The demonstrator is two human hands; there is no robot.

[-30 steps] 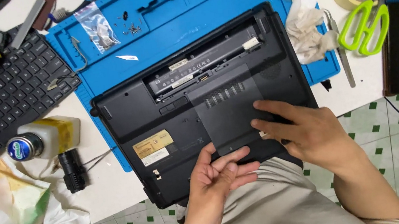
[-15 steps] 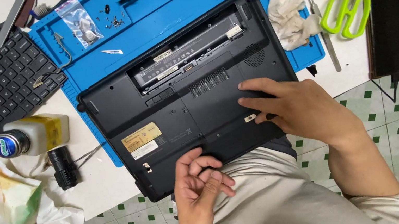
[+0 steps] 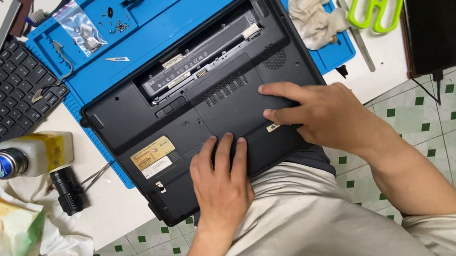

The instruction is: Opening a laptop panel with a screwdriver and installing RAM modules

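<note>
Head view shows the left hand (image 3: 221,180) and right hand (image 3: 313,112) pressing flat, gripping nothing, on an upturned black laptop (image 3: 136,120), likely rigid, heavy, best held by its edges.

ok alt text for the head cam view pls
Both hands press flat on the underside of an upturned black laptop, left hand near its front edge, right hand beside it, on a blue work mat.

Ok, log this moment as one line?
left hand flat on laptop base | right hand pressing panel | laptop on blue mat
</note>
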